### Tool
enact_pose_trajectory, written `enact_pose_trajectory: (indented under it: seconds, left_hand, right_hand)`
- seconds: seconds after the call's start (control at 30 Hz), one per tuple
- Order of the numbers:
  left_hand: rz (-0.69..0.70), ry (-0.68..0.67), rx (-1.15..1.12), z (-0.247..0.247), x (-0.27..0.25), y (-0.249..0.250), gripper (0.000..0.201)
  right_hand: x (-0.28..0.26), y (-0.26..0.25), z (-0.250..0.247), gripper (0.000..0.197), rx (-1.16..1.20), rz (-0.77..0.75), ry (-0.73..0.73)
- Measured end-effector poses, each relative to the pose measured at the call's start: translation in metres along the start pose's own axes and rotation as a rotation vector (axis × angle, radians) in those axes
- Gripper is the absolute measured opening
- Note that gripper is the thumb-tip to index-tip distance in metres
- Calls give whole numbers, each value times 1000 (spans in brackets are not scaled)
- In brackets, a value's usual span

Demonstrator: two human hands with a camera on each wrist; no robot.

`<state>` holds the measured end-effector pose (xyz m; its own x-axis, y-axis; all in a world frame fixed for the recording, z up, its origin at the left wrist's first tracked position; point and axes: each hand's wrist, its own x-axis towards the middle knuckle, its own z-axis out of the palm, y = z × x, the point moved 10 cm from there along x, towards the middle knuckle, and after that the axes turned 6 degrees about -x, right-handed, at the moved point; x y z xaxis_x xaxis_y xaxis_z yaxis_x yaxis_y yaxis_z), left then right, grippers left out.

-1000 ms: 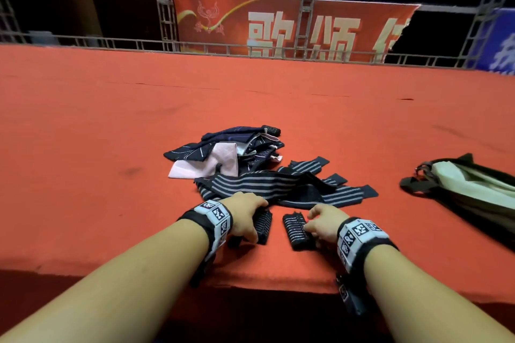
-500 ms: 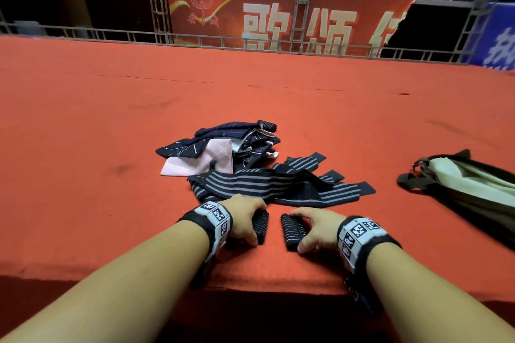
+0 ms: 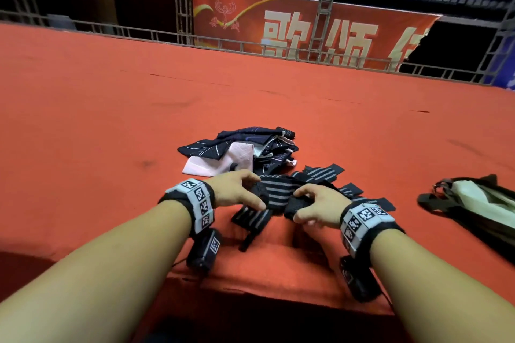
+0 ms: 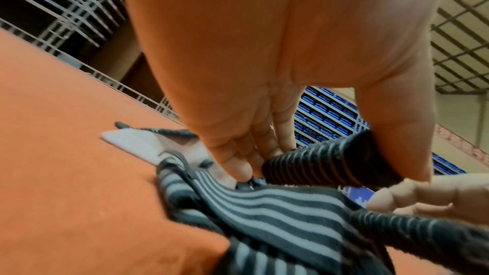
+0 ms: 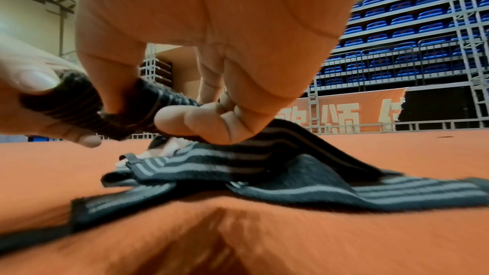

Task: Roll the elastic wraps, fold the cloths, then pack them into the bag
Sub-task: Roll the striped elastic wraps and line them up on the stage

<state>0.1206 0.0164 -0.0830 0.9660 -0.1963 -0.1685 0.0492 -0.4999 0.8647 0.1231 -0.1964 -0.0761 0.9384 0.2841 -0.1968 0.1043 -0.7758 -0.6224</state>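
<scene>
I've got my left hand (image 3: 237,192) and right hand (image 3: 315,207) both pinching one striped wrap (image 3: 274,193), lifted just off the red table (image 3: 111,125) near its front edge. To do this well I'd keep the band flat and taut, edges lined up, and roll tight from the end. Count: wraps look like two or three, tangled, so I can't be sure; cloths (image 3: 239,147) are a heap behind, number unclear; one bag (image 3: 473,203) lies to the right, well apart.
</scene>
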Motion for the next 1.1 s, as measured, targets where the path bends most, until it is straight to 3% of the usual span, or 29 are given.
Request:
enact_pose_trajectory:
  seconds: [0.13, 0.27, 0.43, 0.6, 0.9, 1.0, 1.1]
  left_hand:
    - [-59, 71, 126, -58, -22, -21, 79]
    - [-132, 157, 334, -105, -48, -58, 84]
    - [-246, 243, 359, -144, -69, -114, 92]
    - [-292, 249, 412, -170, -75, -143, 93]
    - [-263, 203, 462, -194, -63, -153, 98]
    - [-233, 216, 445, -196, -63, -155, 99]
    - [-264, 200, 461, -192, -65, -163, 95]
  right_hand:
    - [24, -47, 10, 62, 114, -56, 35]
    - [48, -92, 43, 56, 53, -145, 46]
    - [69, -127, 111, 59, -111, -197, -9]
    - [92, -154, 160, 62, -100, -219, -59]
    - [119, -184, 195, 68, -86, -239, -56]
    - [124, -191, 195, 66, -151, -254, -1]
    - [124, -194, 203, 60, -396, -281, -35]
